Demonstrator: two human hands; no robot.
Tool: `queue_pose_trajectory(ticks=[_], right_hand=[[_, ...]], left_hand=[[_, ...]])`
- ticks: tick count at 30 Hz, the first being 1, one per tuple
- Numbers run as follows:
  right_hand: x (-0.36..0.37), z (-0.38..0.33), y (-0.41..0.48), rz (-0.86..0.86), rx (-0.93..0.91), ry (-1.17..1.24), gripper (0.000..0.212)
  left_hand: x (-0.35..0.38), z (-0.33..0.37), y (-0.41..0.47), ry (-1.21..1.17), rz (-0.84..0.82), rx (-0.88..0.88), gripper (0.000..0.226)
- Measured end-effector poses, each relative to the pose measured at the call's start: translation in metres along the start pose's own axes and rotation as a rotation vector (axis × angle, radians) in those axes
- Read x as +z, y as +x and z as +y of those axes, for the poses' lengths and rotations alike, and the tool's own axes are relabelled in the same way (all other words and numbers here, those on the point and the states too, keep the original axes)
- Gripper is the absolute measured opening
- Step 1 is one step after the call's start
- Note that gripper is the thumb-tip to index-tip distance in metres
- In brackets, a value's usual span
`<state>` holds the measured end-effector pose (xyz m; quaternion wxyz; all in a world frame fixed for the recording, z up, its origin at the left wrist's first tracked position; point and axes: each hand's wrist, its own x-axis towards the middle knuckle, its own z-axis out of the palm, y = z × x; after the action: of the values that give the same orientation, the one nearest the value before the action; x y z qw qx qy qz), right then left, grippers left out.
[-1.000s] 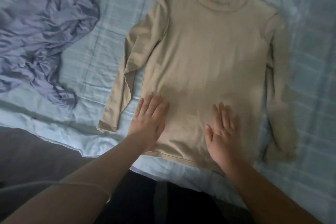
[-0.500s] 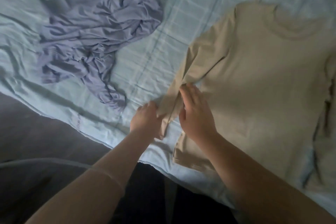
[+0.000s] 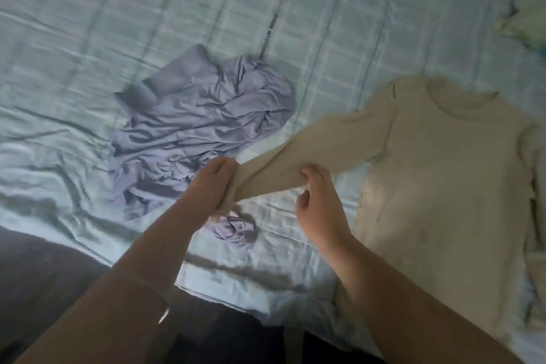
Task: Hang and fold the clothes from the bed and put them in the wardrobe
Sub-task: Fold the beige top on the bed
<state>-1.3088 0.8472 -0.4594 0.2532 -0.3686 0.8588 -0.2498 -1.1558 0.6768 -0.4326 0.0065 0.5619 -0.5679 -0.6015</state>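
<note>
Left hand point(image 3: 214, 186) grips the sleeve point(image 3: 295, 154) at its cuff. Right hand point(image 3: 319, 213) pinches it mid-length, I think; it's blurry. Beige sweater point(image 3: 437, 186) lies flat on the bed point(image 3: 295, 23), no fold made yet. Purple garment point(image 3: 201, 127) beyond is crumpled. Early days.

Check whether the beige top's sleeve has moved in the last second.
Yes. The sleeve, which lay alongside the beige top, now stretches sideways toward the purple garment, held by the left hand and right hand.
</note>
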Motion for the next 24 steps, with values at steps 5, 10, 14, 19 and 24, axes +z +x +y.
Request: queue_pose_trajectory(ticks=[5, 10, 14, 19, 24], right_hand=[[0.04, -0.021, -0.002, -0.051, 0.157, 0.005, 0.055], [0.053, -0.014, -0.005, -0.158, 0.141, -0.326, 0.062], [0.04, -0.024, 0.002, -0.018, 0.043, -0.525, 0.042], [0.038, -0.038, 0.026, 0.0, -0.221, -0.324, 0.043], [0.075, -0.033, 0.042, -0.209, -0.276, -0.537, 0.055]], left_hand=[[-0.044, -0.014, 0.028, -0.137, -0.31, -0.096, 0.045], [-0.05, -0.021, 0.048, 0.279, -0.455, -0.083, 0.03], [-0.061, -0.022, 0.058, 0.152, -0.328, -0.138, 0.004], [-0.079, -0.037, 0.055, -0.365, -0.183, -0.252, 0.009], [-0.07, -0.058, 0.044, -0.345, -0.157, -0.238, 0.017]])
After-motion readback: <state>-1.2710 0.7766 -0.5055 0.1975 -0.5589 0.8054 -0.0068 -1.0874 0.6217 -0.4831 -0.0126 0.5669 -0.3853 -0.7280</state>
